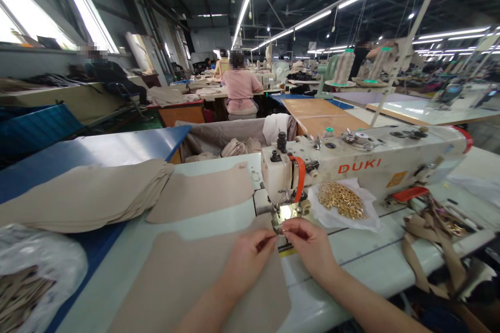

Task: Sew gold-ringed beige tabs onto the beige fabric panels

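Under the lit needle area of a white sewing machine (328, 161), both of my hands meet with fingertips close together. My left hand (250, 255) pinches thumb against forefinger over the edge of a beige fabric panel (183, 276); what is between the fingers is too small to tell. My right hand (310, 244) is likewise closed in a pinch beside the presser foot, its contents hidden. The panel lies flat on the machine table, partly beneath my left forearm. A pile of small gold metal fittings (339, 200) rests on a white sheet (371, 221) right of the needle.
Another beige panel (203, 192) lies behind, with a stack of panels (86, 195) to the left. A plastic bag (58, 260) of beige strips stands at the near left. Beige straps (416, 255) hang over the table's right edge. A person in pink (240, 86) sits ahead.
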